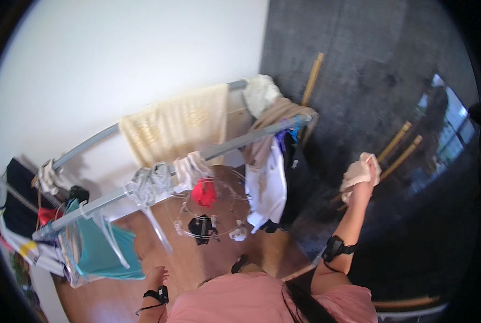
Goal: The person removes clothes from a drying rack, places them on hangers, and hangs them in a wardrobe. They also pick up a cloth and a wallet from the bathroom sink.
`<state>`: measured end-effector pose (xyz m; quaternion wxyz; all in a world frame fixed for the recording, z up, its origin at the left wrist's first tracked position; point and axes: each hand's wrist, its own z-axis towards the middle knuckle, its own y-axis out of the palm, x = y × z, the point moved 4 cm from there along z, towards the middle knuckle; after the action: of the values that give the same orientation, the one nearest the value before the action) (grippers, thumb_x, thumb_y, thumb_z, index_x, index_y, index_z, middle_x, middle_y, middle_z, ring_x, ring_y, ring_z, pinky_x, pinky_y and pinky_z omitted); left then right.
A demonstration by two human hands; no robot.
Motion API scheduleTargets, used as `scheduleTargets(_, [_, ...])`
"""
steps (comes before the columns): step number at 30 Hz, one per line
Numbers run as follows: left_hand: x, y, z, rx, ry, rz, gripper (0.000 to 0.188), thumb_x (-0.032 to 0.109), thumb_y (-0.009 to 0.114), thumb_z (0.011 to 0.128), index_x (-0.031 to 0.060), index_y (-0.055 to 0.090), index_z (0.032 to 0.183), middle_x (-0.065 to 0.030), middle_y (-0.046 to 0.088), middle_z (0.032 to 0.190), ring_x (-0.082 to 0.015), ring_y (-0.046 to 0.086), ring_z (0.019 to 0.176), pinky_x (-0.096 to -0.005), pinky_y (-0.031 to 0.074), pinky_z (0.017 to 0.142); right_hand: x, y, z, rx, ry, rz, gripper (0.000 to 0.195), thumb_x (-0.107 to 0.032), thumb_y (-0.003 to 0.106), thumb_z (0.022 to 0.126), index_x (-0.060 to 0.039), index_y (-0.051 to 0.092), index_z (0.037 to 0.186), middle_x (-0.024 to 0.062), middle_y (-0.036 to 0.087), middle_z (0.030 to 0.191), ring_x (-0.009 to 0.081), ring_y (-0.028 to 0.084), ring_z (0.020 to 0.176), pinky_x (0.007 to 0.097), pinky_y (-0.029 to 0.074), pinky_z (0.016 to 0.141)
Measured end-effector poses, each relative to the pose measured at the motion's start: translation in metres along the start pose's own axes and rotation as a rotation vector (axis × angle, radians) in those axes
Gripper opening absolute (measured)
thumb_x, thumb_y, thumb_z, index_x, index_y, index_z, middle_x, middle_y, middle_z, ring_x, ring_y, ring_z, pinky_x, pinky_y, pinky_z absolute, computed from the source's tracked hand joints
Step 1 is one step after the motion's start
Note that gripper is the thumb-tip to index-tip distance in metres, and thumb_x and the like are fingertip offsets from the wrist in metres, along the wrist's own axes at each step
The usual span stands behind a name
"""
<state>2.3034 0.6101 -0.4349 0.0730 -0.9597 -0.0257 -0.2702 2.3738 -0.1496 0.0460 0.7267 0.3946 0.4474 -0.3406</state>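
Note:
My right hand (371, 171) is stretched out to the right, closed around a crumpled cream cloth (355, 173). Behind the cloth is a dark, glossy panel (357, 93) with long gold handles; whether the cloth touches it I cannot tell. Low on the left, my left hand (159, 276) hangs over the wooden floor with nothing in it, its fingers slightly apart. Near that hand, a teal garment (109, 250) hangs from the grey bar of a drying rack (244, 139).
Across the rack hang a pale yellow towel (176, 123), a brown garment (264, 117) and a white garment (266, 185). Below its front bar is a round clip hanger (184, 212) with a red item (204, 193) and a black item (201, 229). A white wall (135, 48) stands behind.

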Motion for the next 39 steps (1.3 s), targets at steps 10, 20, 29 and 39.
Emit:
scheduleTargets(10, [-0.146,-0.094,-0.118,0.461,-0.002,-0.751,0.035,0.027,0.052,0.094,0.0126,0.054,0.125,-0.0103,0.061,0.105,-0.0318,0.062,0.08,-0.0425,0.049,0.065,0.038,0.169,0.133,-0.459,-0.254,0.28,0.027,-0.013,0.056,0.09,0.0001,0.059,0.114,0.0106,0.065,0.096,0.0194,0.064,0.09,0.0354,0.053,0.08])
scheduleTargets(20, [-0.303,-0.017,-0.179,0.533,-0.191,-1.044,0.027,0.029,0.053,0.09,0.0108,0.05,0.11,-0.0059,0.057,0.104,-0.028,0.058,0.081,-0.0403,0.049,0.066,-0.038,0.202,0.132,-0.309,0.114,0.707,0.028,-0.014,0.047,0.097,0.0052,0.062,0.111,0.0161,0.064,0.115,0.028,0.065,0.102,0.0409,0.053,0.09])
scheduleTargets(29, [-0.326,-0.022,-0.152,0.57,-0.265,-0.922,0.031,0.03,0.053,0.091,0.0103,0.049,0.115,-0.0072,0.058,0.103,-0.0269,0.058,0.079,-0.0388,0.047,0.064,-0.057,0.228,0.193,-0.531,0.029,0.691,0.024,-0.014,0.055,0.089,-0.0025,0.065,0.108,0.0029,0.063,0.089,0.0156,0.06,0.079,0.028,0.05,0.071])
scheduleTargets(39, [-0.239,-0.037,-0.136,0.531,-0.113,-0.571,0.037,0.03,0.053,0.094,0.0096,0.048,0.123,-0.0094,0.058,0.104,-0.025,0.058,0.073,-0.036,0.046,0.06,0.147,0.26,0.127,-1.386,-0.48,-1.021,0.043,-0.019,0.052,0.096,-0.0079,0.055,0.137,0.0105,0.06,0.13,0.0169,0.056,0.111,0.0297,0.043,0.096])
